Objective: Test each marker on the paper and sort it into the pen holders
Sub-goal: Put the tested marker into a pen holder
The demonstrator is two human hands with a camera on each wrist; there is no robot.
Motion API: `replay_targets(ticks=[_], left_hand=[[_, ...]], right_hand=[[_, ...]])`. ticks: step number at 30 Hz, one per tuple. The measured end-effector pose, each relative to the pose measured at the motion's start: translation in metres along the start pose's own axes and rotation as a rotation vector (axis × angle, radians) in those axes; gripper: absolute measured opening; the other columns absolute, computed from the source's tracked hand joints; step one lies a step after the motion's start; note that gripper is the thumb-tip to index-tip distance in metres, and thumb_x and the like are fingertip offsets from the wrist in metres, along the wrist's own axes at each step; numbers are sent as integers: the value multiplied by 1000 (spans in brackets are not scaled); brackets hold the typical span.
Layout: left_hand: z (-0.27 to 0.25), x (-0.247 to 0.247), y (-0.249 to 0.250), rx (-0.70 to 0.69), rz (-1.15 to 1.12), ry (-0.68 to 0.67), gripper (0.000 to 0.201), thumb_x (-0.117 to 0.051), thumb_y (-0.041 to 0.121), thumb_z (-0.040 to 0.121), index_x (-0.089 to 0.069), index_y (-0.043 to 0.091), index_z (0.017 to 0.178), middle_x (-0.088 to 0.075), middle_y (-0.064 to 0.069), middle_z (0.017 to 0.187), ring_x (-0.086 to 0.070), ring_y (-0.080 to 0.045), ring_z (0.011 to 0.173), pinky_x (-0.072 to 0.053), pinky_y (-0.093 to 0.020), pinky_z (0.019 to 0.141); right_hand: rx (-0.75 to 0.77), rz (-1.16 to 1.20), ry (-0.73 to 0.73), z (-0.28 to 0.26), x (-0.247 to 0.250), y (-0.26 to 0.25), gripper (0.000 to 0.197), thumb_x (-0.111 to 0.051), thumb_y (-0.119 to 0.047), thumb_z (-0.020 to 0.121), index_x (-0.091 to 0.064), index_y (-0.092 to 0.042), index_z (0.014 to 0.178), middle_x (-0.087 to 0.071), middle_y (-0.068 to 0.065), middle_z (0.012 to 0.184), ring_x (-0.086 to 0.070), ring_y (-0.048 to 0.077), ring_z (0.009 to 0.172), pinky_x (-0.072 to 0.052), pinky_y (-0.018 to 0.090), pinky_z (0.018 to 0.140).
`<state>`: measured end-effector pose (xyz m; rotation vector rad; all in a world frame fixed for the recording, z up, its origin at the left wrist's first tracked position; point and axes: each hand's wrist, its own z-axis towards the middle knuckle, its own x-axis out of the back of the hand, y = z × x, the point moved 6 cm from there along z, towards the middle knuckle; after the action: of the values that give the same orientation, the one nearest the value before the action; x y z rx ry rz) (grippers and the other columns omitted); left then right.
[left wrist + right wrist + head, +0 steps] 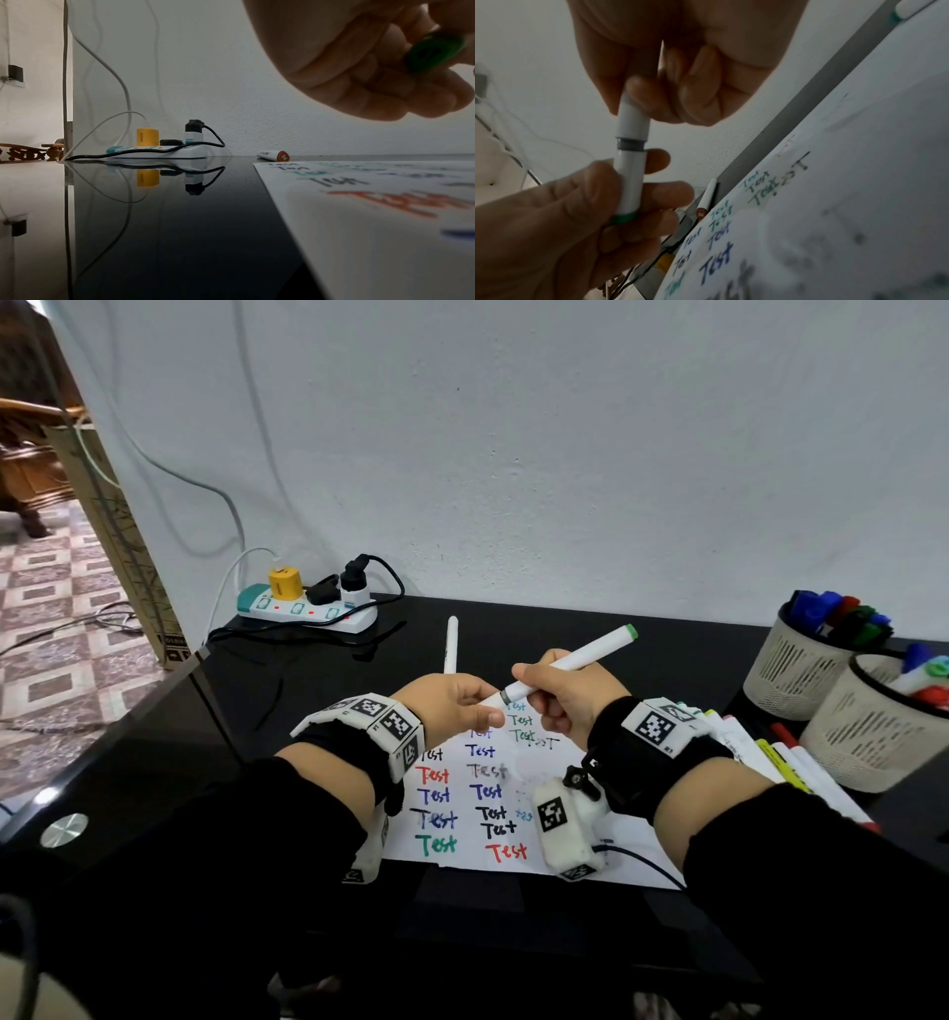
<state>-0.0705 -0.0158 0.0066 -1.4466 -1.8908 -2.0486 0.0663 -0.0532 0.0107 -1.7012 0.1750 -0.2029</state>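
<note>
Both hands over paper [606, 824]: right hand [565, 698] wraps green marker [570, 662] barrel, left hand [452, 706] pinches its cap. Risk: a jerky pull flings the cap or inks fingers.

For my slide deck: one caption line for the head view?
Both hands grip a green-ended marker above the paper of "Test" scribbles.

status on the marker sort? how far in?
Done: the paper carries many "Test" marks, and both pen holders hold markers. In hand: right hand and left hand hold a green-ended marker, cap on. Left: loose markers by the holders and one behind the paper.
</note>
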Motion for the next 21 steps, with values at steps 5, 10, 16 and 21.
replay_targets(ticks=[5, 10, 16, 21], left_hand=[[4, 1, -3, 6, -5, 29, 14, -57, 33, 91, -64, 22, 90, -67, 11, 76, -60, -1, 72, -45, -21, 76], [6, 3, -2, 0, 26, 48, 24, -54, 31, 93, -66, 11, 99, -59, 11, 67, -55, 0, 63, -43, -17, 70], [5, 5, -3, 0, 14, 81, 21, -55, 29, 93, -67, 13, 98, -57, 10, 65, -53, -1, 63, -45, -22, 77], [4, 4, -3, 10, 53, 48, 15, -54, 30, 93, -66, 21, 97, -56, 10, 66, -51, -1, 62, -42, -16, 66]], right_hand=[[-21, 48, -71, -2, 0, -5, 20, -57, -9, 91, -55, -9, 72, -49, 5, 53, -36, 10, 45, -26, 19, 43], [1, 77, -72, 2, 0, -3, 18, -55, -3, 92, -55, -10, 75, -54, 6, 53, -41, 10, 44, -31, 17, 42], [17, 185, -119, 1, -1, 4, 20, -55, -2, 92, -53, -9, 74, -55, 7, 54, -43, 10, 45, -34, 19, 43], [11, 214, -132, -1, -2, 10, 20, -54, -2, 92, -52, -9, 74, -55, 5, 53, -43, 10, 44, -34, 18, 42]])
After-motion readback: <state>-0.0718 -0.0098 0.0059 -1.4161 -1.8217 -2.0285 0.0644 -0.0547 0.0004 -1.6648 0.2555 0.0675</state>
